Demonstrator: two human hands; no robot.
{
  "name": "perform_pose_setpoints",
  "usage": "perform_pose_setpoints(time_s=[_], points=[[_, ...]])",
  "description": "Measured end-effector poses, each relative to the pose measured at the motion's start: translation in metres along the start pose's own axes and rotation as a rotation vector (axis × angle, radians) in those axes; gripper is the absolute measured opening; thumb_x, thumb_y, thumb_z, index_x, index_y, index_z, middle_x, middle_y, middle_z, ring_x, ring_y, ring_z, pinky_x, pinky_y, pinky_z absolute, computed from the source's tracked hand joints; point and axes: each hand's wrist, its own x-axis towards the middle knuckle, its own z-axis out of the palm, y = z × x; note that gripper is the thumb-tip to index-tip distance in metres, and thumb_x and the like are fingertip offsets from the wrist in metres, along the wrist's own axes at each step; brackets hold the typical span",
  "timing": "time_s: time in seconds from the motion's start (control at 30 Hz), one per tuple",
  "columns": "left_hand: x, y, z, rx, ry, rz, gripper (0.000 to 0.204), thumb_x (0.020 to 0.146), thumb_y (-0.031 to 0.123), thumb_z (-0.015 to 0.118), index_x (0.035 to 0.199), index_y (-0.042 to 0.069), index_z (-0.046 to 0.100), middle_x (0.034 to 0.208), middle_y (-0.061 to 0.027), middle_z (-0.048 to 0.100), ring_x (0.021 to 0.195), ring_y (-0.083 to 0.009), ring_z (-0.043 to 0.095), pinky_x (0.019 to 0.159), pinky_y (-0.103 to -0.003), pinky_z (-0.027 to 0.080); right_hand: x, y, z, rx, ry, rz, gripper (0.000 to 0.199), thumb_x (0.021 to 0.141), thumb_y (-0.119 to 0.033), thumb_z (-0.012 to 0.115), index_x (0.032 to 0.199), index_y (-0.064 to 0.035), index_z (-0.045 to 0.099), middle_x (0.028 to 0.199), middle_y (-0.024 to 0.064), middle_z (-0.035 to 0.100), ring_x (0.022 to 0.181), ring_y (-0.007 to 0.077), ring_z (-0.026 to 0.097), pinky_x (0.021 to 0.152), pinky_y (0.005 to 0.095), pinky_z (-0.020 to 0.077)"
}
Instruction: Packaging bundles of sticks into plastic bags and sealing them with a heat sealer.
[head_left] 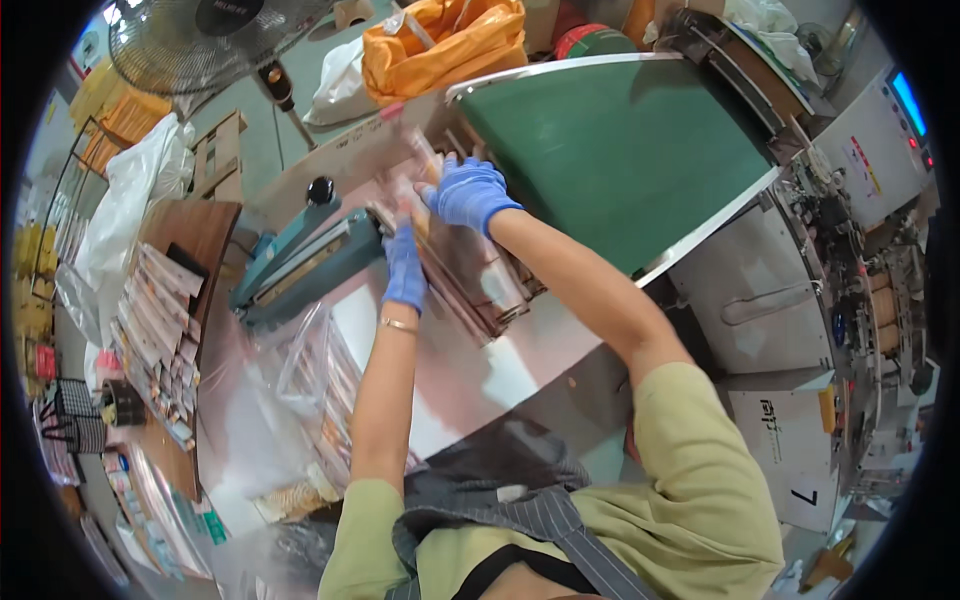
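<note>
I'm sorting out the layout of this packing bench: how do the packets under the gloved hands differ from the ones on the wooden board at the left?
The packets under the hands lie bunched in a tight stack on the steel table, gripped by the left hand and right hand. The packets on the wooden board lie spread in rows, untouched. Both are long, slim and pinkish.

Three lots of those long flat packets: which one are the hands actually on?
The stack of packets beside the green conveyor: left hand and right hand are both on it. The wooden-board row and bagged batch lie untouched.
</note>
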Motion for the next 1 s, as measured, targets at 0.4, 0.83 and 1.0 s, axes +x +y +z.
perform_pose_setpoints(time_s=[0.4,0.83,1.0], points=[[-0.079,0.019,-0.034,0.170,-0.141,-0.150,0.079,0.062,0.027,0.077,0.124,0.000,0.036,0.114,-0.0099,0.051,0.102,-0.0177,0.050,0.086,-0.031,0.042,-0.106,-0.006,0.040,2.028,-1.081,0.964,0.057,0.072,-0.037,0.066,0.109,0.0039,0.051,0.096,0.0143,0.060,0.081,0.0207,0.060,0.073,0.0305,0.0484],[-0.146,0.098,-0.021,1.008,-0.443,0.975,0.133,0.039,0.043,0.085,0.136,0.002,0.004,0.139,-0.0120,0.016,0.124,-0.0247,0.028,0.101,-0.035,0.023,-0.096,-0.014,-0.074,1.752,0.036,-0.162,0.121,0.044,-0.033,0.086,0.135,-0.0052,0.011,0.130,0.0104,0.032,0.119,0.0207,0.035,0.099,0.0352,0.0295],[-0.182,0.108,0.010,0.206,-0.698,0.730,0.138,0.037,0.030,0.088,0.138,0.013,-0.005,0.138,-0.0141,0.021,0.124,-0.0256,0.030,0.102,-0.037,0.026,-0.110,-0.033,-0.088,1.967,-0.113,-0.190,0.130,0.037,-0.022,0.088,0.138,-0.0121,0.006,0.131,0.0105,0.032,0.122,0.0251,0.032,0.101,0.0389,0.0258]])
